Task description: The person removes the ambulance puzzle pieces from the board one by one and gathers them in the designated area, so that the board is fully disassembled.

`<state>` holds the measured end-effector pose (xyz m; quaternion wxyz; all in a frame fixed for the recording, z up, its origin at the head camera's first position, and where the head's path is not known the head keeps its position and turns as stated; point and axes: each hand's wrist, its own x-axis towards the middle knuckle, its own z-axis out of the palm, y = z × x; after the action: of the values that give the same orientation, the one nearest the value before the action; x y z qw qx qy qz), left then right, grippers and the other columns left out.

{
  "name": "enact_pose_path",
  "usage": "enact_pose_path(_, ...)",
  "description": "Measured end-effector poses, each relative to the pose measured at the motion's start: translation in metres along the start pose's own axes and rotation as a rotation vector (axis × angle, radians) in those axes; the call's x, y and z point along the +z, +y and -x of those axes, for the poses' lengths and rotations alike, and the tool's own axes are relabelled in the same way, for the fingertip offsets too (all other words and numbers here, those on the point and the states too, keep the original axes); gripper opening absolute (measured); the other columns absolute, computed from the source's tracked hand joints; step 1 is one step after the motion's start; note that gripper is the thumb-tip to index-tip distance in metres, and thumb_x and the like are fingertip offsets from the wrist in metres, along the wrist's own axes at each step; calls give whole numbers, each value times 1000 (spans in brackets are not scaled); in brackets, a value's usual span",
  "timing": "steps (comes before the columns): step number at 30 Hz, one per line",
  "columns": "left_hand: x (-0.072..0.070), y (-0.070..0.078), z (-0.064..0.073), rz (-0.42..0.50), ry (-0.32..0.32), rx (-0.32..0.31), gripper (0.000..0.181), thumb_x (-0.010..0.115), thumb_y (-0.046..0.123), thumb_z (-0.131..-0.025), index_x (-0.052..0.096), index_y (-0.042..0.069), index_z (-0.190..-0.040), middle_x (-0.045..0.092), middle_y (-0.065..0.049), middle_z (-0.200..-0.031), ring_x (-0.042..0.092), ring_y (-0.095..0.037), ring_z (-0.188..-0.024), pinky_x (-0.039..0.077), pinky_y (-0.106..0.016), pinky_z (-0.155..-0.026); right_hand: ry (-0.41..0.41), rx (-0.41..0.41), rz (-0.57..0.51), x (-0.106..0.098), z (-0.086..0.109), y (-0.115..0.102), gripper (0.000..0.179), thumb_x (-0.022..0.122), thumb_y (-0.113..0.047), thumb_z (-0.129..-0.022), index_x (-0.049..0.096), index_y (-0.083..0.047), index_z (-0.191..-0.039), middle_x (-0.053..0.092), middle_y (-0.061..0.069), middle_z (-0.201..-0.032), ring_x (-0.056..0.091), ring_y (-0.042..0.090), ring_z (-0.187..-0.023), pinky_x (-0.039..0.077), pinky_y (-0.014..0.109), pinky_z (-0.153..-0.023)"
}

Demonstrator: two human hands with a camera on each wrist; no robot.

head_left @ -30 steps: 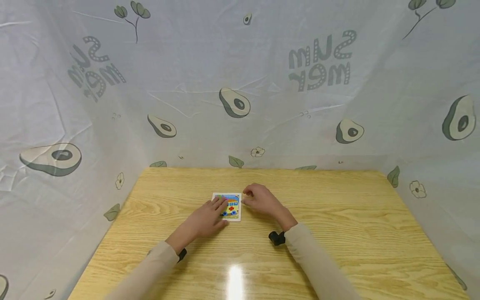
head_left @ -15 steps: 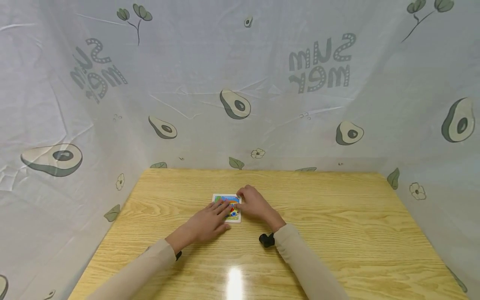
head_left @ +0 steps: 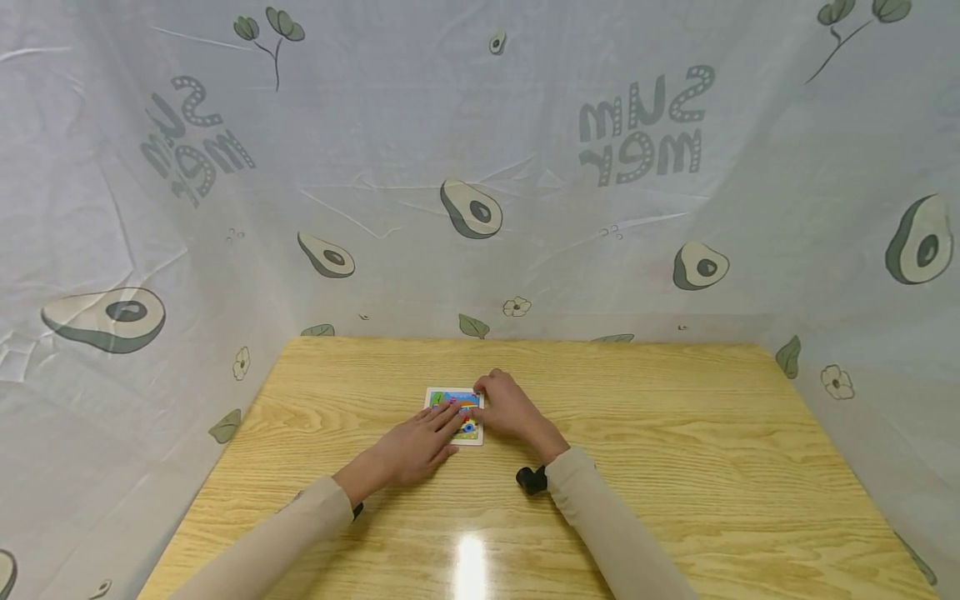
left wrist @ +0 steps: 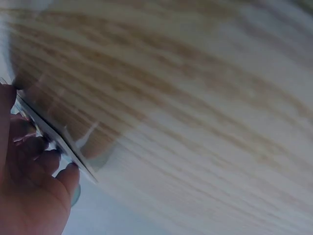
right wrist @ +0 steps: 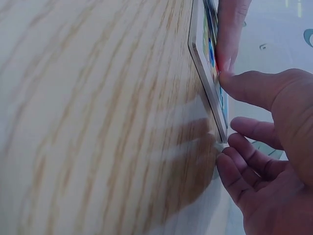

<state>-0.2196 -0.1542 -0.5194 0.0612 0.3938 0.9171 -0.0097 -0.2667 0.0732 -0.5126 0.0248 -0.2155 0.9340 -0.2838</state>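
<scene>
A thin square picture board (head_left: 444, 397) with a white border and a bright ambulance picture lies flat on the table. My left hand (head_left: 418, 446) rests on the picture with its fingers stretched out, covering the left and middle. At the board's right side, my right hand (head_left: 513, 410) grips the edge by the far corner. In the right wrist view the thumb lies on the face of the board (right wrist: 209, 73), close to a left finger, and the other fingers curl at the edge. The left wrist view shows the board (left wrist: 61, 139) edge-on beside the left fingers.
The wood-grain table (head_left: 675, 467) spreads around the board, with a bright light reflection (head_left: 470, 567) near the front. A pale curtain (head_left: 555, 250) printed with avocados surrounds the back and both sides. Dark wrist cameras (head_left: 531, 481) sit at the cuffs.
My right hand has moved left from beside the board onto its right edge. The left hand has slid slightly further across the picture, covering more of the ambulance.
</scene>
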Motion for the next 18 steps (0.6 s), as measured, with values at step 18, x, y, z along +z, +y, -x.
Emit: enact_pose_path(18, 1, 0, -1, -107, 52, 35, 58, 39, 35, -116, 30, 10, -167, 35, -12, -172, 36, -29, -160, 40, -46, -127, -22, 23, -35, 0, -3, 3, 35, 83, -23, -92, 71, 1, -113, 62, 14, -110, 56, 24, -97, 55, 43, -92)
